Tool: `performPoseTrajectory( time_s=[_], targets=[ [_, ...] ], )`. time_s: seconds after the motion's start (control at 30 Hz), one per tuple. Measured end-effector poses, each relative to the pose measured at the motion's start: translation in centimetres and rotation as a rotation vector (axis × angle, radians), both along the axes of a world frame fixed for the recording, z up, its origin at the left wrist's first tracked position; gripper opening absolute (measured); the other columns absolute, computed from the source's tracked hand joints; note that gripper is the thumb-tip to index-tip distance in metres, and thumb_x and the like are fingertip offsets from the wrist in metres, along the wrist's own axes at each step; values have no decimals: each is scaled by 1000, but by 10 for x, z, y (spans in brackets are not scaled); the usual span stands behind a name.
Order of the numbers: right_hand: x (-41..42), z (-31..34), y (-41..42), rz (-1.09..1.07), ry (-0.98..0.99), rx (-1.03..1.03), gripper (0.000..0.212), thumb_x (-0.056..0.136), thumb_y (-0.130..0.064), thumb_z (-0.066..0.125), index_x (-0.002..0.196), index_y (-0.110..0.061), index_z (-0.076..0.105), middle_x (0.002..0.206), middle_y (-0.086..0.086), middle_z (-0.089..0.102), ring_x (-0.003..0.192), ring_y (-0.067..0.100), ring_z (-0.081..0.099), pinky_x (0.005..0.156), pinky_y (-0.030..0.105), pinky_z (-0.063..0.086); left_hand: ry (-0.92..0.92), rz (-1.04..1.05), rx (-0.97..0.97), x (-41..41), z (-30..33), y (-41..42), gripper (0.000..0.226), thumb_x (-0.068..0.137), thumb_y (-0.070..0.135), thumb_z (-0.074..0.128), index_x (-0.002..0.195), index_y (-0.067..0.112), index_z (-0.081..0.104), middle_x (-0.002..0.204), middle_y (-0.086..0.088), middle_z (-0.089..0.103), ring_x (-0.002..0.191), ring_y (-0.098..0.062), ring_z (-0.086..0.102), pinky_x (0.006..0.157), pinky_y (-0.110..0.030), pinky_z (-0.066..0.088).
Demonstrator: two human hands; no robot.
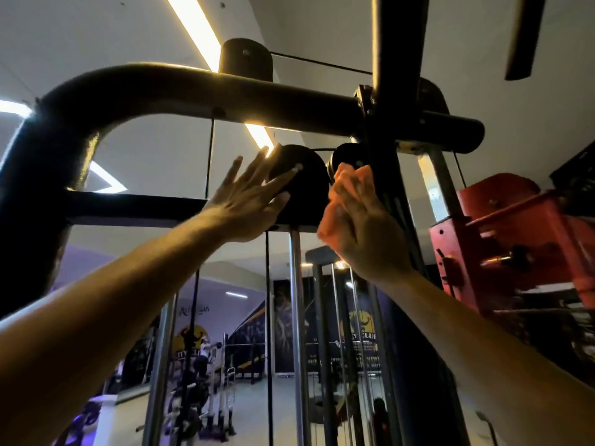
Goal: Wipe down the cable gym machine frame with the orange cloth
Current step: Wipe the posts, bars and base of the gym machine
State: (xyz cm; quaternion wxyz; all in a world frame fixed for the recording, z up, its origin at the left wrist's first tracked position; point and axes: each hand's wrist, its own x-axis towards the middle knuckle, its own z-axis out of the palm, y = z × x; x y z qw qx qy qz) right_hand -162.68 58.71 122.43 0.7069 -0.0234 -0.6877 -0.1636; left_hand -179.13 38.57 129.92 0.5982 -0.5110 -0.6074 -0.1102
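Against the pulley cover [302, 191], left hand [248, 201] lies spread flat.

Black painted metal on the curved frame tube [180, 91], semi-glossy, catching warm glints along its upper edge. Matt black, dull and smooth, on the rounded pulley cover [306, 188]. Soft, slightly fuzzy fabric in the orange cloth [346, 188], crumpled and matt. Bright polished steel on the guide rod [297, 317], smooth and reflective. Red painted metal on the bracket [515, 220], fairly glossy, with scuffed spots. Thin dark cable [269, 333], dull-finished. Smooth matt white on the ceiling [96, 33].
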Motion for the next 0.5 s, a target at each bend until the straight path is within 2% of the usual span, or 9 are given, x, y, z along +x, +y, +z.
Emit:
performPoseTrajectory(
  time_s=[0.1, 0.17, 0.27, 0.33, 0.37, 0.43, 0.5],
  targets=[
    [-22, -16, 0, -136, -17, -9, 65, 117, -48, 32, 174, -23, 15, 183, 1, -4, 168, 29, -8, 134, 60, 16, 52, 36, 10, 3, -4, 14, 71, 104, 53, -2, 171, 30, -9, 176, 4, -24, 161, -16, -26, 131, -53, -14],
    [-31, -27, 11, -241, -55, 56, 67, 117, -50, 20, 174, -18, 7, 182, 7, -5, 168, 30, -10, 135, 56, 3, 87, 52, 35, 6, -10, 21, 74, 103, 53, -6, 171, 26, -7, 177, 2, -20, 162, -17, -23, 131, -52, -12],
    [-14, -20, 21, -288, -36, 85, 66, 117, -49, 10, 174, -15, 12, 181, 10, 1, 168, 35, 0, 136, 47, -2, 34, 15, 47, 7, -19, 28, 70, 103, 53, -3, 171, 32, -4, 176, 4, -21, 162, -17, -25, 132, -50, -11],
    [-11, -10, 17, -331, 11, 90, 66, 116, -46, 18, 170, -8, 22, 176, 15, 6, 165, 41, 12, 135, 45, -5, 6, -13, 10, 14, -26, 32, 68, 103, 53, 3, 169, 36, -1, 176, 5, -19, 162, -18, -24, 133, -48, -10],
    [-16, -7, 8, -323, 12, 31, 67, 115, -47, 19, 170, -9, 23, 177, 15, 5, 166, 41, 11, 135, 46, -5, 0, -11, -9, 17, -30, 33, 68, 103, 52, 4, 169, 37, -1, 176, 5, -18, 162, -19, -23, 133, -48, -10],
    [-28, -9, -11, -242, -2, -145, 69, 114, -56, 18, 174, -20, 14, 182, 7, 0, 168, 34, -5, 135, 49, -7, -11, -6, -23, 20, -33, 36, 69, 101, 50, 6, 169, 37, 0, 176, 6, -16, 162, -18, -22, 133, -48, -9],
    [-25, -12, -15, -140, 4, -148, 66, 115, -55, 25, 173, -23, 17, 182, 4, 7, 168, 31, -3, 136, 52, 1, -25, -30, -20, 21, -32, 36, 70, 101, 49, 7, 170, 37, 4, 177, 8, -12, 163, -18, -21, 133, -48, -9]
  ],
)
